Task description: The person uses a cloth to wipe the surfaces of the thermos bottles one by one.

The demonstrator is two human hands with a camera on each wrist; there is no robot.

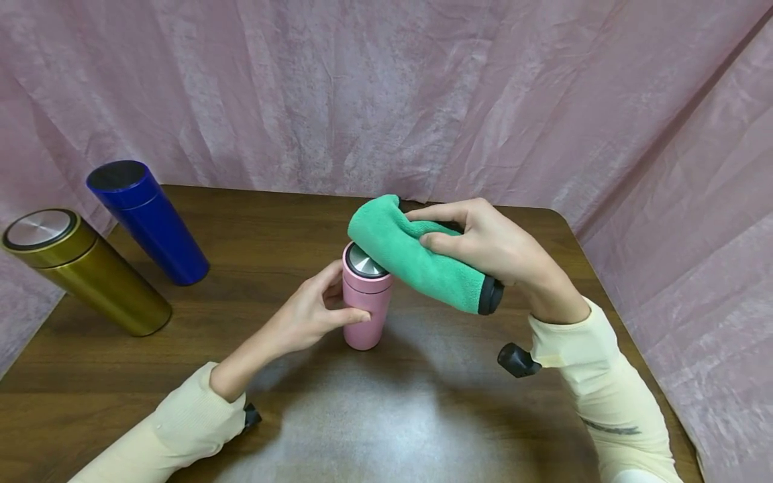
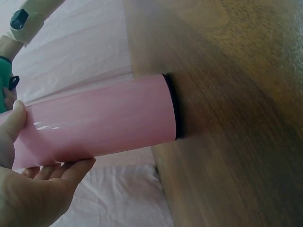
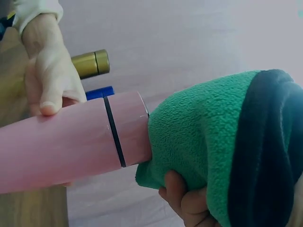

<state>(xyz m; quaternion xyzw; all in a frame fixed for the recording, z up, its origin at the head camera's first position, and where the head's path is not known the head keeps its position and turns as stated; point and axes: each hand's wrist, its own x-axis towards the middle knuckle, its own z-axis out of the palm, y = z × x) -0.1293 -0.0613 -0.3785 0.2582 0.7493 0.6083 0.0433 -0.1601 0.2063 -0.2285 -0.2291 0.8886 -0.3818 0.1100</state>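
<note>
A pink thermos bottle [image 1: 366,302] with a silver-topped lid stands upright on the wooden table. My left hand [image 1: 317,305] grips its side, the thumb across the front and the fingers around the back. Over the lid's right part, my right hand [image 1: 483,238] holds a folded green cloth [image 1: 417,258] with dark edging, thumb on the near side and fingers behind. In the right wrist view the cloth [image 3: 194,137] lies right at the lid end of the bottle [image 3: 71,142]. The left wrist view shows the bottle's dark base [image 2: 173,106] at the tabletop.
A blue thermos bottle [image 1: 153,228] and a gold thermos bottle [image 1: 96,275] stand upright at the left of the wooden table [image 1: 272,228]. Pink curtains [image 1: 362,94] hang behind the table and along its right side.
</note>
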